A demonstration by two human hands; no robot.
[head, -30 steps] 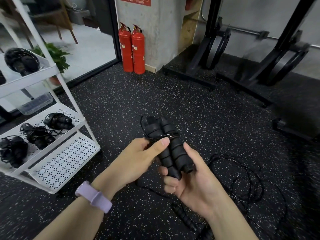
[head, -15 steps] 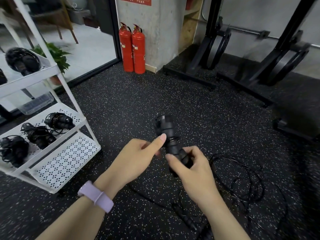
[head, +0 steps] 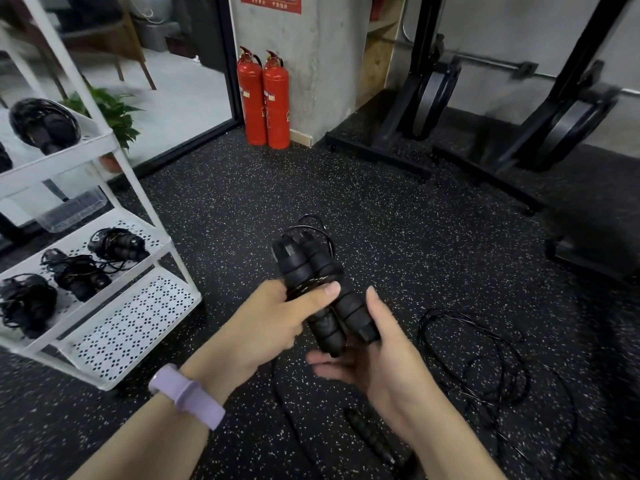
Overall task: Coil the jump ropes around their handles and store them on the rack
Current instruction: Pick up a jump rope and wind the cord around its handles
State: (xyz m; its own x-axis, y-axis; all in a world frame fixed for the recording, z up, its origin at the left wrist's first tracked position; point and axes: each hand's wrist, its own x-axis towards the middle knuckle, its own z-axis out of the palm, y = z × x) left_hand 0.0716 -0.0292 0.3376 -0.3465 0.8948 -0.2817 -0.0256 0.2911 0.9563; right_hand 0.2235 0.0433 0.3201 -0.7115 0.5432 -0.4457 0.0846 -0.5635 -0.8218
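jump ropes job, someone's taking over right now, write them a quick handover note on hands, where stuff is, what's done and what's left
Left hand: grips the pair of handles, thumb pressed over the cord wraps at their middle.
Right hand: open, cupped under the handles' lower ends.
Held rope: only a few turns wound; the rest of the cord hangs to the floor.
Rack: three coiled ropes on the middle shelf, another bundle on the top shelf.
Floor: loose cord at right, a spare handle below the hands.
Left: finish winding, shelve the bundle, then coil what lies on the floor.
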